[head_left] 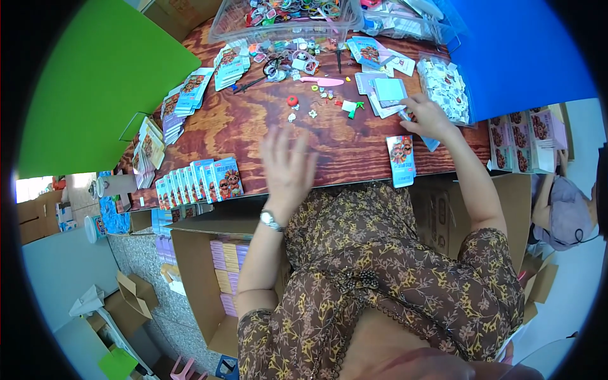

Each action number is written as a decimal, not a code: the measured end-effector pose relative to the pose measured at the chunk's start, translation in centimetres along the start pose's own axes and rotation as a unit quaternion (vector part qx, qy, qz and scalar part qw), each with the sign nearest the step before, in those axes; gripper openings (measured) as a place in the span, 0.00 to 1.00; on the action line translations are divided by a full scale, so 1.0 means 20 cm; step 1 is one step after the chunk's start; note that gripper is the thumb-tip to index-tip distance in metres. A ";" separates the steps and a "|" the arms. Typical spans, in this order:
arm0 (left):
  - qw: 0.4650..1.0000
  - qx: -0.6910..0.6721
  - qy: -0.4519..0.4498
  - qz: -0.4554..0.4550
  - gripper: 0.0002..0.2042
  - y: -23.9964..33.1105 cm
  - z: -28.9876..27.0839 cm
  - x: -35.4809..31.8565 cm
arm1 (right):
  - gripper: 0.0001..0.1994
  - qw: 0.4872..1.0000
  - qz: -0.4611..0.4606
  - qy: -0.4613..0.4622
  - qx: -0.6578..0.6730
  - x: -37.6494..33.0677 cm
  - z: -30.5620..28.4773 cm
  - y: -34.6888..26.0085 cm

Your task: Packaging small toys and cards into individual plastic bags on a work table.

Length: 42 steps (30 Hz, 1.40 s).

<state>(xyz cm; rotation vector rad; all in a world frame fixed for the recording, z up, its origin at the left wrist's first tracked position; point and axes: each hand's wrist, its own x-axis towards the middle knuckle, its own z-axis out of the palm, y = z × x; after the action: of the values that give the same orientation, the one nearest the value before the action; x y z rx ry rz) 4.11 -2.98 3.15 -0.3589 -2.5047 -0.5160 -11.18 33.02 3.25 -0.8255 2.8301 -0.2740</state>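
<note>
My left hand [288,164] hovers over the near part of the wooden table, fingers spread and holding nothing; it is slightly blurred. My right hand [429,119] has its fingers curled over a blue printed card box [432,144], which my hand and wrist partly cover. Just beyond those fingers lies a stack of pale notepads [389,90] with a light blue pad on top. Another small printed box [401,161] lies near the table's front edge, between my hands. Small charms, among them a red one [292,101], are scattered beyond my left hand.
A row of printed boxes [199,182] stands at the near left, with more stacks [192,92] along the left side. At the back is a clear bin [288,31] of trinkets. A bag of white pieces [445,92] lies right. A pink toy knife [323,81] lies mid-table.
</note>
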 end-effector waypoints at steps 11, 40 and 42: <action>0.967 -0.192 -0.090 0.143 0.41 0.29 0.20 0.15 | 0.23 0.785 -0.006 -0.151 0.600 0.05 0.10 -0.55; 0.893 -0.288 -0.013 -0.347 0.32 0.11 0.26 -0.07 | 0.06 0.928 -0.015 0.045 0.369 0.25 -0.10 0.01; 0.902 -0.271 0.003 -0.337 0.33 0.11 0.26 -0.06 | 0.07 0.909 -0.051 0.072 0.407 0.18 -0.18 -0.17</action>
<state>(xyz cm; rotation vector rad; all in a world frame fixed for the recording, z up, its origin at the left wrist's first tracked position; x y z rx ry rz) 3.45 1.15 -0.98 0.3419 -2.3907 -1.4912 -13.33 28.75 7.10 -0.7511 2.3946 -1.4473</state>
